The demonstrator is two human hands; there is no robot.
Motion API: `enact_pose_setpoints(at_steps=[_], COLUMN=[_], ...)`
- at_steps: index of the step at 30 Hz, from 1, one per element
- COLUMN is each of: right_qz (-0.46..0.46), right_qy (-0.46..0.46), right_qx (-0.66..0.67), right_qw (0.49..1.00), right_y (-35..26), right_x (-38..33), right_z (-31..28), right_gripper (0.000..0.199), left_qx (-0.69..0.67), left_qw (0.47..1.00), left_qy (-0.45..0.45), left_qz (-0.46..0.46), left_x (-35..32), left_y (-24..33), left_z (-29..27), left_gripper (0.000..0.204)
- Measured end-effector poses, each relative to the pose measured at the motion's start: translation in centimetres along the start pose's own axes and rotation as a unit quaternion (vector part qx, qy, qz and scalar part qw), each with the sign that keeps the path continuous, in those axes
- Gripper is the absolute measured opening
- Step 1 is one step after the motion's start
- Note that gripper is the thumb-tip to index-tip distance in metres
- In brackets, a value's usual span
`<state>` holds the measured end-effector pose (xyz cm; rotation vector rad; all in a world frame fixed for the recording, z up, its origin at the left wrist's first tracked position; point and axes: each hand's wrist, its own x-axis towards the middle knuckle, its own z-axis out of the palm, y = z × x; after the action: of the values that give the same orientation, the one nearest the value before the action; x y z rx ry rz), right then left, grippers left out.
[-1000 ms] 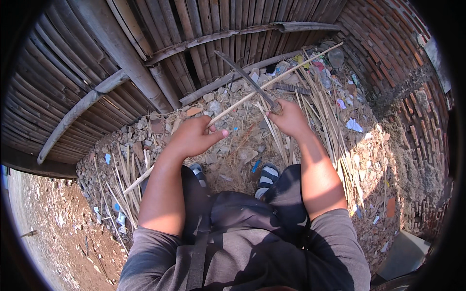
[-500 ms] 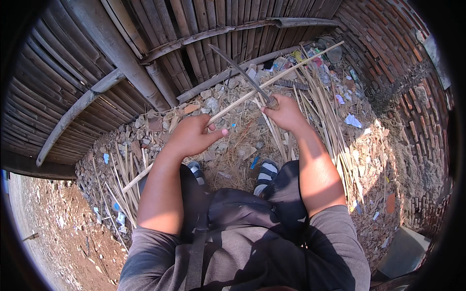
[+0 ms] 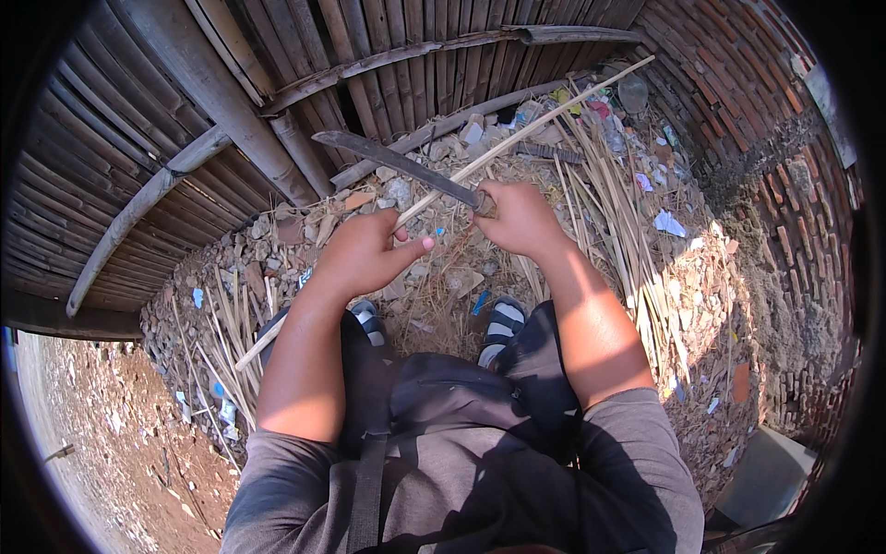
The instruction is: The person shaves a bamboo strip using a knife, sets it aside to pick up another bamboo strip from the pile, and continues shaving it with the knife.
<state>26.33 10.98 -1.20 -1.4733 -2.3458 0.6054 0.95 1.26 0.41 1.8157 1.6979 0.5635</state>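
Note:
A long, pale bamboo strip [image 3: 533,135] slants from beside my left thigh up to the far right. My left hand [image 3: 362,255] is closed round it near its middle, with the thumb standing off. In my right hand [image 3: 519,220] is the handle of a machete [image 3: 392,161]. Its dark blade reaches left and away from me, crossing the strip just beyond my left hand. Whether the edge touches the strip I cannot tell.
More split bamboo strips [image 3: 637,268] lie in a heap on the right, others [image 3: 229,342] on the left. Rubble and litter cover the ground. A bamboo wall [image 3: 406,78] stands ahead, a brick wall [image 3: 784,212] at right. My sandalled feet [image 3: 503,325] are below my hands.
The machete has turned flatter, its tip swinging left and toward me. My right hand has shifted slightly left. The strip's far end sits a little higher in view; my left hand keeps its hold.

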Motion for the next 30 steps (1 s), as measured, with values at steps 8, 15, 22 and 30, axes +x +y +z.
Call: enact_pose_setpoints(at_steps=[8,15,22,30], right_qz=[0.058,0.040,0.017,0.066], right_qy=[0.020,-0.019,0.005,0.031], right_qx=[0.042,0.036,0.043,0.075], right_qw=[0.997,0.998,0.999,0.995], right_y=[2.8,2.0,0.1,6.4], right_x=[1.4,0.9,1.0,1.9], right_z=[-0.7,-1.4,-0.2,-0.6], right_gripper=[0.041,0.039,0.031,0.033], left_qx=[-0.005,-0.004,-0.013,0.026], left_qw=[1.000,1.000,1.000,1.000], left_qy=[0.004,0.009,0.021,-0.011], left_qz=[-0.015,-0.004,-0.011,-0.008], left_x=[0.3,0.1,0.0,0.0], left_y=[-0.9,1.6,-0.5,0.2], left_z=[0.2,0.0,-0.2,0.0], left_gripper=[0.062,0.061,0.059,0.059])
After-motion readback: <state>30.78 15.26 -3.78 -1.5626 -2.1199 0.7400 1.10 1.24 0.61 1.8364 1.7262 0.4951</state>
